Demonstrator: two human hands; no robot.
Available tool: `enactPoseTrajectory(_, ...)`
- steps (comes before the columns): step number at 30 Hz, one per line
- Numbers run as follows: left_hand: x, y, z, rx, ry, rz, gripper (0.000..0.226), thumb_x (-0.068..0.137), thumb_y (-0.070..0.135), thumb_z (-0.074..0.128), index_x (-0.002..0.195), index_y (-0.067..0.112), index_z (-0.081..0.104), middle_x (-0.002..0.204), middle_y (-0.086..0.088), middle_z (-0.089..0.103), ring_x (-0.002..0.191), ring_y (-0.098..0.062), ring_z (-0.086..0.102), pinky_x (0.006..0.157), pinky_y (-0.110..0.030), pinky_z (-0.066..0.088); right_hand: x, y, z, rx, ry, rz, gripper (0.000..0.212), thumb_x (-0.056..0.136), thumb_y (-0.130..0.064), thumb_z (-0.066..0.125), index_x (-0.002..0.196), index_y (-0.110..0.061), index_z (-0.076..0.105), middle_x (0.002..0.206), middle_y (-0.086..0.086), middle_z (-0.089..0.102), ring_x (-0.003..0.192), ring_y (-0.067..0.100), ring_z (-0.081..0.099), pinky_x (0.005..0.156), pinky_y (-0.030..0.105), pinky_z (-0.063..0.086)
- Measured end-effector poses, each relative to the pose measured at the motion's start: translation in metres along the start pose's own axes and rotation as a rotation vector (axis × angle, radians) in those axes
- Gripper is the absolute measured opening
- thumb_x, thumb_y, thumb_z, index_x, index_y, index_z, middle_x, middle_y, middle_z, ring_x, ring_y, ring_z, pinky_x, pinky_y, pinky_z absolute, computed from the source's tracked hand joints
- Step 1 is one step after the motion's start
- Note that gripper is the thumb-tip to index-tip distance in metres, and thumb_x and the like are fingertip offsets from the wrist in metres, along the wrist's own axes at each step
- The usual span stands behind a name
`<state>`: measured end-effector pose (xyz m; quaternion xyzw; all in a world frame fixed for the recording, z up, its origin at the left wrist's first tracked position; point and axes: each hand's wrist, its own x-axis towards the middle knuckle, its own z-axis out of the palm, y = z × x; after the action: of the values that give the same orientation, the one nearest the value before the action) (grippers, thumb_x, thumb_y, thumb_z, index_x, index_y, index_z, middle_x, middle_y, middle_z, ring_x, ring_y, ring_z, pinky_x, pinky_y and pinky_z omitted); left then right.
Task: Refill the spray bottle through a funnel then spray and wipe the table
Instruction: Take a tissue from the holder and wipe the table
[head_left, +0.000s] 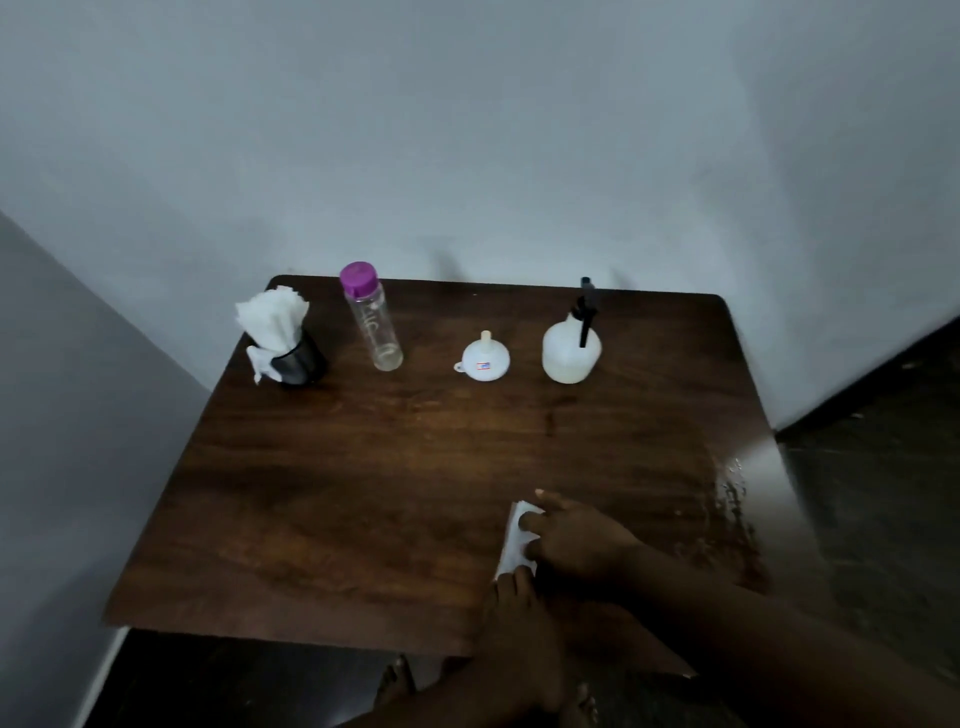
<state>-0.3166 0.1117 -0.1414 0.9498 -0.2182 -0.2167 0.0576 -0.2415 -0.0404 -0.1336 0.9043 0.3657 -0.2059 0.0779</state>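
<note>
A white folded tissue (514, 543) lies flat on the dark wooden table (363, 493) near its front right. My right hand (576, 540) presses on the tissue with its fingers laid over it. My left hand (519, 623) reaches in from below, and its fingertips touch the tissue's near end. At the back stand the white spray bottle (569, 353) with a black nozzle, a small white funnel (485, 358) turned spout up, and a clear water bottle (376, 325) with a purple cap, which looks nearly empty.
A black cup (301, 358) stuffed with white tissues stands at the back left. Wet streaks and droplets (727, 499) glisten near the table's right edge. Walls close in behind and to the left. Dark floor lies to the right, and bare feet show under the front edge.
</note>
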Motion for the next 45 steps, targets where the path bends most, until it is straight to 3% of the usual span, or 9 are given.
enactPoseTrajectory(7,0.017,0.086,0.029,-0.084,-0.072,-0.062,0.039,0.077,0.032,0.044,0.084,0.010,0.076,0.083,-0.010,0.070,0.075,-0.029,0.065,0.082,-0.045,0.039,-0.072,0.031,0.030,0.098,0.011,0.167,0.041,0.098,-0.037,0.053,0.135,-0.020,0.062,0.158,0.021,0.034,0.147,0.036,0.031,0.122,0.042,-0.005)
enactPoseTrajectory(11,0.015,0.113,0.022,0.042,-0.056,0.044,0.053,0.048,0.047,0.075,0.089,0.013,0.076,0.086,-0.009,0.068,0.077,-0.030,0.063,0.075,-0.047,0.051,-0.112,0.040,0.043,0.137,0.004,0.254,0.044,0.100,-0.036,0.050,0.141,-0.022,0.055,0.161,0.018,0.030,0.148,0.035,0.028,0.122,0.042,-0.006)
enactPoseTrajectory(16,0.016,0.132,0.003,0.027,-0.045,0.192,0.062,0.035,0.058,0.066,0.081,0.018,0.078,0.084,-0.004,0.068,0.070,-0.026,0.064,0.059,-0.041,0.056,-0.155,0.046,0.068,0.272,0.049,0.369,0.042,0.104,-0.030,0.043,0.144,-0.020,0.053,0.160,0.015,0.033,0.149,0.033,0.028,0.123,0.041,-0.004)
enactPoseTrajectory(19,0.014,0.139,-0.006,0.062,-0.047,0.175,0.083,0.050,0.061,0.068,0.121,0.019,0.072,0.128,-0.013,0.061,0.110,-0.033,0.061,0.090,-0.052,0.052,-0.175,0.040,0.086,0.388,0.074,0.455,0.041,0.103,-0.034,0.046,0.141,-0.021,0.056,0.156,0.014,0.039,0.141,0.037,0.040,0.121,0.045,0.022)
enactPoseTrajectory(21,0.015,0.146,-0.004,0.034,-0.172,0.156,0.085,0.079,0.053,0.057,0.154,0.020,0.035,0.158,-0.014,0.025,0.139,-0.034,0.030,0.115,-0.047,0.027,-0.186,0.030,0.087,0.459,0.088,0.531,0.043,0.102,-0.036,0.048,0.142,-0.023,0.054,0.159,0.012,0.033,0.136,0.037,0.043,0.111,0.044,0.039)
enactPoseTrajectory(24,0.013,0.148,0.000,-0.085,-0.215,0.174,0.081,0.084,0.049,0.053,0.155,0.021,0.027,0.159,-0.008,0.019,0.141,-0.027,0.023,0.117,-0.037,0.025,-0.197,0.010,0.090,0.510,0.099,0.621,0.046,0.103,-0.036,0.045,0.147,-0.022,0.049,0.163,0.008,0.025,0.142,0.031,0.035,0.112,0.041,0.038)
enactPoseTrajectory(32,0.009,0.138,0.013,-0.563,-0.118,0.298,0.060,0.089,0.052,0.039,0.144,0.030,0.049,0.142,0.016,0.051,0.132,-0.003,0.047,0.114,-0.026,0.034,-0.192,-0.038,0.118,0.646,0.345,0.870,0.027,0.079,-0.044,0.068,0.090,-0.022,0.079,0.094,-0.001,0.073,0.082,0.014,0.070,0.077,0.017,0.046)
enactPoseTrajectory(39,0.007,0.135,0.020,-1.097,-0.356,0.047,0.063,0.085,-0.015,0.058,0.137,0.018,0.044,0.135,-0.006,0.060,0.127,-0.020,0.057,0.105,-0.031,0.049,-0.174,-0.105,0.096,1.162,0.779,1.264,0.023,0.096,-0.030,0.063,0.110,-0.018,0.076,0.109,-0.007,0.074,0.102,-0.003,0.066,0.092,0.012,0.045)
enactPoseTrajectory(45,-0.001,0.122,0.023,-1.235,-0.459,-0.011,0.049,0.089,-0.014,0.054,0.128,0.016,0.060,0.121,-0.010,0.071,0.113,-0.026,0.067,0.087,-0.030,0.057,-0.156,-0.138,0.087,1.538,1.226,1.465,0.039,0.090,-0.003,0.068,0.117,-0.031,0.068,0.110,-0.014,0.075,0.105,0.001,0.068,0.090,0.017,0.052)
